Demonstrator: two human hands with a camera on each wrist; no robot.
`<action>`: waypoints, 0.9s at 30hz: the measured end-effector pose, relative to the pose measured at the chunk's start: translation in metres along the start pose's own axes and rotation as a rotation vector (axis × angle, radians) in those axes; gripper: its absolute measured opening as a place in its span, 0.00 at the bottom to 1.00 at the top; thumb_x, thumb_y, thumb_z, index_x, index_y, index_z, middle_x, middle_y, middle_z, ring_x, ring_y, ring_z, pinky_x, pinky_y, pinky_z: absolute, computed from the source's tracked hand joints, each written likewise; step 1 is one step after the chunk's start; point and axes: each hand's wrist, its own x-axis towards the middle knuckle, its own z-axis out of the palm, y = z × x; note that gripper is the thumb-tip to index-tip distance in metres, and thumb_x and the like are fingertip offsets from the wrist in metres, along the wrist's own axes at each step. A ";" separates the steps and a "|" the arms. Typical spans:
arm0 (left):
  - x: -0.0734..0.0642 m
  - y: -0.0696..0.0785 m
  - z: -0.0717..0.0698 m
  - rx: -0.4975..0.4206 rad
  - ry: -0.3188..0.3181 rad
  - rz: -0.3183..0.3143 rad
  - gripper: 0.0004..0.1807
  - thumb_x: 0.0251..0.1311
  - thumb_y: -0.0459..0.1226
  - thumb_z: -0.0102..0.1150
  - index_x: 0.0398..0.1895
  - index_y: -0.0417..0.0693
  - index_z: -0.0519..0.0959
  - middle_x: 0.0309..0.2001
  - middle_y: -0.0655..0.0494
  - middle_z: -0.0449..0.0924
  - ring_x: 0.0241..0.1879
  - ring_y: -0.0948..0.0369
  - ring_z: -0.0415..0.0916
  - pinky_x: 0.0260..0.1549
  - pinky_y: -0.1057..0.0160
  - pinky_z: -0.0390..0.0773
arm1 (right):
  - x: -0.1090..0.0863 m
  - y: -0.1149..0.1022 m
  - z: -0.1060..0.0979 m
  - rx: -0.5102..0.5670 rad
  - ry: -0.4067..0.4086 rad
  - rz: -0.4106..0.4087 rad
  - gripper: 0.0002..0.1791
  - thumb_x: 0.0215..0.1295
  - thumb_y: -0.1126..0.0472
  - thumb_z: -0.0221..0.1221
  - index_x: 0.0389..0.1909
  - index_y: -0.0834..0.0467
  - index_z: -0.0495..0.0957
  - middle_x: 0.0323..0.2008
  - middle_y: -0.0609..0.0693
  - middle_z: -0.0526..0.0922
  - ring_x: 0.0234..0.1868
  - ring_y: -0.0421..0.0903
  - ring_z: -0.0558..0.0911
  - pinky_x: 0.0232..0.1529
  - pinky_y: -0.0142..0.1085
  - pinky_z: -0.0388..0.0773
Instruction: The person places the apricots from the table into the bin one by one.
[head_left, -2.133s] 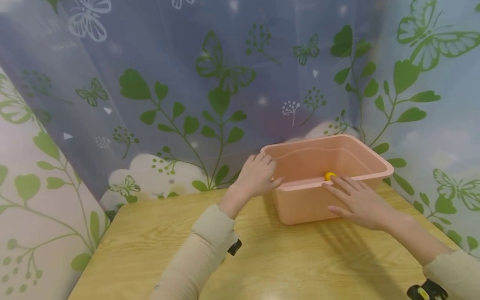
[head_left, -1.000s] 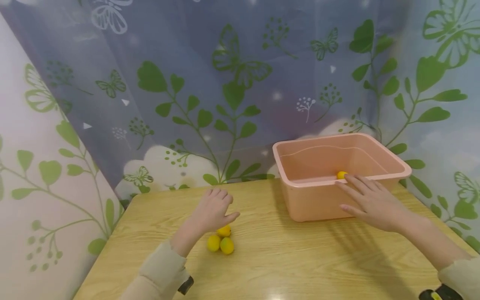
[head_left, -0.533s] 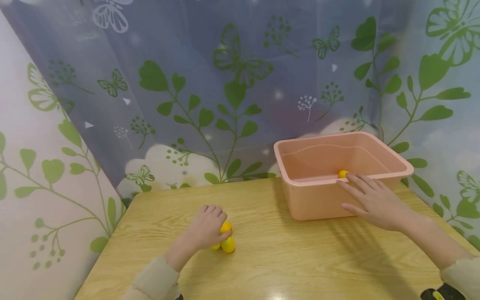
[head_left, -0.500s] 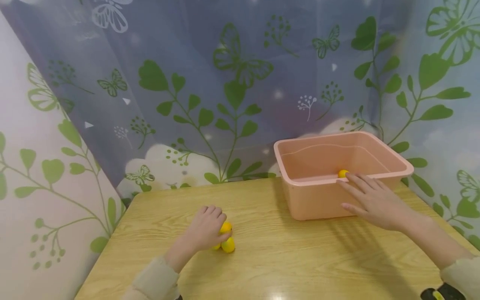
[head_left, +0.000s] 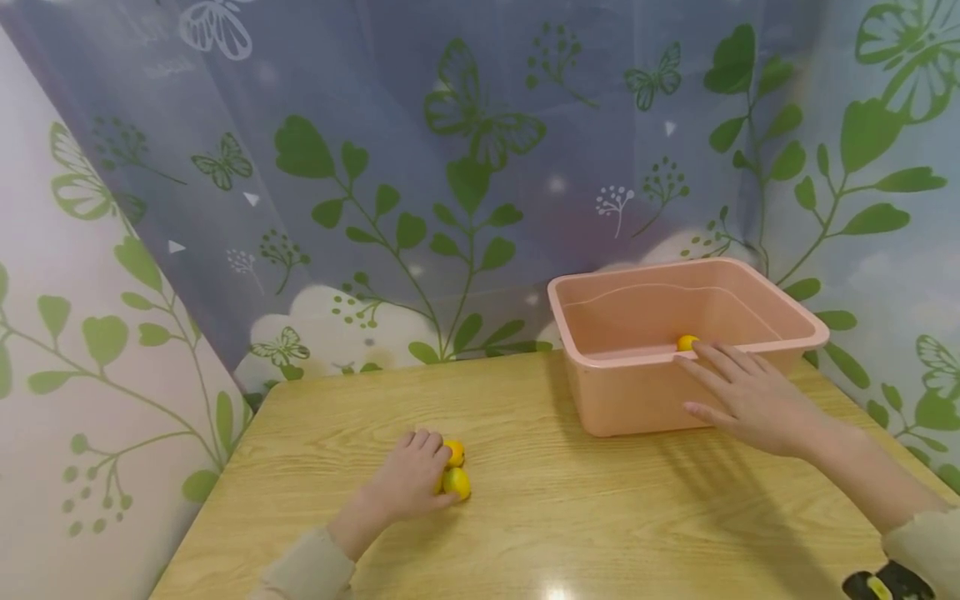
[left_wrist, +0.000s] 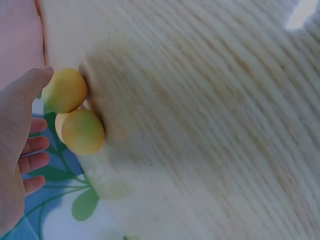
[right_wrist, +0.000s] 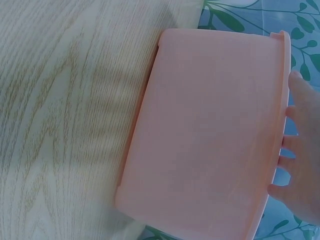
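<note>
Three small yellow lemons sit together on the wooden table in the head view. My left hand point(head_left: 411, 479) is around them from the left, partly covering one; the front lemon point(head_left: 457, 483) and the back lemon point(head_left: 453, 452) show beside its fingers. In the left wrist view the thumb point(left_wrist: 37, 80) lies right at the edge of a lemon point(left_wrist: 65, 91), while the other fingers are loosely bent, apart from the fruit. My right hand point(head_left: 757, 404) rests with extended fingers at the near rim of a pink plastic tub point(head_left: 637, 396). Inside the tub is another yellow lemon point(head_left: 686, 342).
The wooden table point(head_left: 570, 517) ends at a printed curtain point(head_left: 360, 208) with leaves and butterflies, which also hangs at both sides. The tub stands at the table's back right. A black strap device point(head_left: 888, 581) is on the right wrist.
My left hand has left the tub's left rim, moved left and down to the lemons, and its thumb has shifted nearer the front lemon. My right hand has stayed at the tub.
</note>
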 end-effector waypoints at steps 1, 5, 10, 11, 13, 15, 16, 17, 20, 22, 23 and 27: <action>0.000 0.000 0.002 0.004 0.002 0.005 0.30 0.51 0.61 0.55 0.41 0.44 0.74 0.38 0.52 0.68 0.39 0.55 0.65 0.47 0.54 0.68 | 0.000 0.000 -0.001 0.002 -0.004 0.004 0.35 0.66 0.44 0.51 0.66 0.61 0.60 0.66 0.65 0.56 0.64 0.65 0.56 0.58 0.59 0.52; 0.002 0.002 0.009 0.028 0.024 0.031 0.28 0.52 0.60 0.55 0.39 0.45 0.73 0.36 0.53 0.67 0.38 0.56 0.65 0.46 0.55 0.68 | 0.001 -0.001 -0.003 0.007 -0.023 0.018 0.35 0.67 0.43 0.50 0.67 0.61 0.59 0.66 0.65 0.55 0.64 0.65 0.55 0.58 0.59 0.51; 0.004 0.005 0.014 0.029 0.024 0.038 0.29 0.50 0.61 0.55 0.40 0.46 0.73 0.37 0.53 0.68 0.40 0.56 0.65 0.46 0.56 0.69 | 0.002 -0.001 -0.004 0.019 -0.036 0.031 0.35 0.67 0.43 0.50 0.67 0.61 0.59 0.67 0.66 0.54 0.65 0.65 0.54 0.59 0.60 0.50; 0.004 0.006 0.014 0.025 0.017 0.036 0.29 0.49 0.61 0.56 0.41 0.46 0.73 0.38 0.53 0.68 0.40 0.56 0.65 0.47 0.55 0.69 | 0.002 -0.001 -0.005 0.020 -0.035 0.032 0.35 0.67 0.44 0.50 0.67 0.61 0.60 0.66 0.66 0.54 0.65 0.65 0.54 0.59 0.60 0.50; 0.004 0.007 0.014 0.017 0.002 0.030 0.30 0.48 0.61 0.57 0.42 0.46 0.73 0.38 0.53 0.68 0.40 0.56 0.65 0.47 0.55 0.69 | 0.002 -0.001 -0.005 0.017 -0.032 0.030 0.35 0.67 0.44 0.50 0.66 0.62 0.60 0.66 0.66 0.54 0.65 0.66 0.54 0.59 0.60 0.50; 0.005 0.007 0.014 0.009 -0.007 0.027 0.29 0.48 0.60 0.59 0.41 0.46 0.73 0.38 0.53 0.69 0.40 0.56 0.65 0.47 0.56 0.69 | 0.002 -0.001 -0.005 0.011 -0.033 0.028 0.35 0.67 0.44 0.49 0.66 0.62 0.60 0.66 0.66 0.54 0.64 0.66 0.54 0.59 0.60 0.50; 0.005 0.008 0.015 0.008 -0.008 0.028 0.29 0.48 0.59 0.59 0.41 0.46 0.73 0.38 0.53 0.69 0.40 0.56 0.65 0.47 0.56 0.69 | 0.002 -0.001 -0.005 0.008 -0.034 0.026 0.35 0.67 0.44 0.49 0.66 0.62 0.60 0.66 0.67 0.54 0.64 0.66 0.54 0.59 0.60 0.50; 0.005 0.008 0.015 0.005 -0.008 0.029 0.29 0.48 0.59 0.60 0.41 0.46 0.73 0.38 0.53 0.69 0.40 0.57 0.65 0.47 0.56 0.69 | 0.002 -0.001 -0.005 0.005 -0.037 0.027 0.35 0.67 0.43 0.49 0.67 0.62 0.59 0.66 0.67 0.54 0.64 0.66 0.54 0.59 0.60 0.50; 0.004 0.009 0.015 0.002 0.002 0.035 0.28 0.47 0.58 0.60 0.41 0.46 0.74 0.37 0.54 0.70 0.39 0.57 0.65 0.46 0.56 0.70 | 0.001 -0.001 -0.004 0.006 -0.047 0.031 0.36 0.67 0.43 0.49 0.67 0.62 0.59 0.66 0.67 0.54 0.64 0.67 0.54 0.59 0.61 0.50; 0.004 0.010 0.015 -0.003 0.008 0.037 0.28 0.47 0.58 0.61 0.40 0.46 0.74 0.37 0.54 0.70 0.39 0.57 0.65 0.46 0.56 0.70 | 0.001 -0.001 -0.004 0.006 -0.050 0.033 0.36 0.67 0.43 0.49 0.67 0.62 0.58 0.66 0.67 0.54 0.65 0.66 0.54 0.59 0.61 0.51; 0.004 0.010 0.015 -0.006 0.009 0.036 0.28 0.47 0.58 0.60 0.40 0.46 0.74 0.37 0.54 0.70 0.39 0.57 0.65 0.46 0.56 0.69 | 0.001 -0.001 -0.003 0.006 -0.051 0.034 0.36 0.67 0.43 0.49 0.67 0.62 0.58 0.66 0.67 0.54 0.65 0.66 0.54 0.59 0.61 0.51; 0.005 0.012 0.013 -0.013 0.004 0.032 0.28 0.48 0.59 0.59 0.40 0.46 0.74 0.38 0.54 0.70 0.40 0.57 0.65 0.48 0.56 0.69 | 0.000 -0.001 -0.002 0.007 -0.045 0.041 0.35 0.67 0.43 0.49 0.67 0.62 0.59 0.67 0.66 0.54 0.65 0.66 0.53 0.59 0.61 0.50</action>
